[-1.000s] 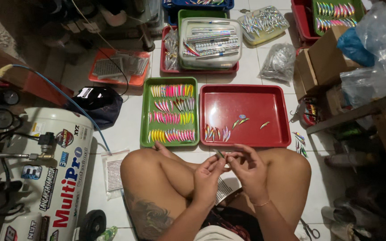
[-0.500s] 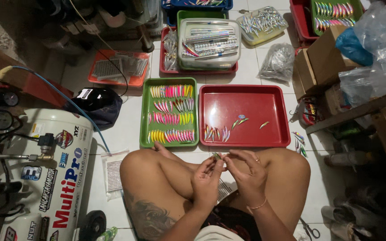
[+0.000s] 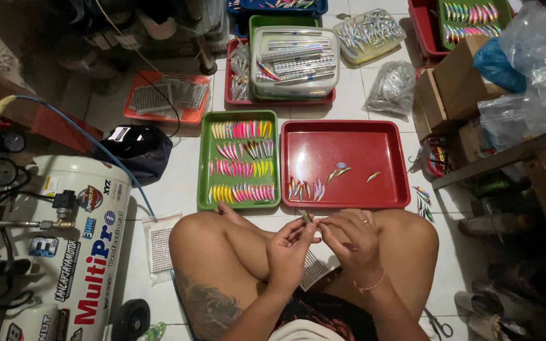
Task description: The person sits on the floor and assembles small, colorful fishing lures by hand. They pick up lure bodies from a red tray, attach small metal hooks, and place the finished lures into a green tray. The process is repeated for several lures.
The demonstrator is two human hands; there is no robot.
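— Small lure body (image 3: 305, 216): one item, slim and dark, held up between both hands just above the knees, in front of the near rim of the red tray (image 3: 399, 136).

— And the hands?

— Left hand (image 3: 291, 247): fingers pinched together on the lure's lower end. Right hand (image 3: 352, 235): fingertips closed and meeting the left at the same piece; whether they grip it or only touch it, I cannot tell. A ring and a thin bracelet on that side.

— Step in hand?

— By my judgement, close finger-work on a single piece, held off the floor. A steady pinch and small turns seem all it calls for.

— Surroundings?

— Green tray (image 3: 202, 158): four rows of pink and yellow lures, just left of the red one. Red tray: a short row of finished lures (image 3: 306, 189) near its front edge, a few strays, much bare bottom. White compressor tank (image 3: 64, 252) close by the left knee, blue hose (image 3: 90, 142) trailing over the tiles. Cardboard box (image 3: 456, 79) and wooden bench to the right. Open room: narrow, mostly straight ahead over the trays.
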